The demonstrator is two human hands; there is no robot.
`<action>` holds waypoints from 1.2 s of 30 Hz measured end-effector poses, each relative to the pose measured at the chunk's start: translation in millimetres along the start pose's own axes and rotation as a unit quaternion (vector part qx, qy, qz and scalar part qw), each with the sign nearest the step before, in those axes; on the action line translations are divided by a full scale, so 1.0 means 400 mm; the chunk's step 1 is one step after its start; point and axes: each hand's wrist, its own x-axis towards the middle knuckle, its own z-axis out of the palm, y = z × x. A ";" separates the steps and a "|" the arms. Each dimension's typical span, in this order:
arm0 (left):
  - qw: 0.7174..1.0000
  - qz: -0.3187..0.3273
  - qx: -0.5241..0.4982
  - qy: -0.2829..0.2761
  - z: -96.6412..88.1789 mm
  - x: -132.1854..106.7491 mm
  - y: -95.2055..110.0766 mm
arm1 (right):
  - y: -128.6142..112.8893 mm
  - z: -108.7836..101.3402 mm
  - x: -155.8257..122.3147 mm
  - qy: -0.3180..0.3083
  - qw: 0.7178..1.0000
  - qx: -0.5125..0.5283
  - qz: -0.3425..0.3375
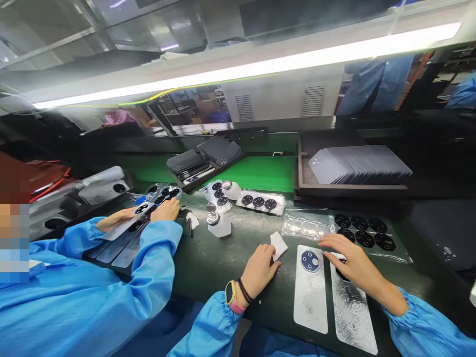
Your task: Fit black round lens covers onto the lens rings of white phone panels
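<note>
Our dark tabletop (208, 263) under a long lamp (260, 68), green surface (275, 173) behind, left fingers (266, 252) at a white wipe (280, 244), grip we can't confirm, right fingers (336, 241) loosely spread over a flat-lying pale panel (355, 317)

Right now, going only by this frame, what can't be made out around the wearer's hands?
All in the head view:
- Part of the dark disc on the right-hand plate: covered by the right hand.
- Whether the left hand grips or just touches the white piece: its fingers cover the near edge.
- The watch display: too small.
- The full dark sheets: cut off by the right edge.
</note>
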 end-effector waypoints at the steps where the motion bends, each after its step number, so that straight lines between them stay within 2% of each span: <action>1: 1.000 -0.007 -0.014 0.003 0.005 -0.001 0.000 | -0.006 0.011 0.011 -0.009 1.000 0.005 -0.014; 6: 0.992 -0.031 -0.126 0.012 -0.001 0.003 0.009 | -0.043 0.065 0.071 -0.056 0.995 0.021 -0.079; 11: 0.954 -0.033 -0.297 -0.035 -0.040 0.018 0.030 | -0.101 0.105 0.098 -0.039 0.982 0.054 -0.179; 13: 0.933 -0.035 -0.354 -0.047 -0.049 0.026 0.039 | -0.121 0.114 0.095 -0.020 0.982 0.067 -0.174; 17: 0.903 -0.035 -0.427 -0.041 -0.053 0.031 0.055 | -0.136 0.119 0.084 0.019 0.986 0.120 -0.111; 24: 0.891 -0.017 -0.454 -0.004 -0.062 0.004 0.084 | -0.134 0.087 0.076 0.052 0.984 0.167 -0.026; 36: 0.925 0.023 -0.379 -0.006 -0.069 0.007 0.116 | -0.146 0.056 0.047 0.059 0.986 0.151 -0.052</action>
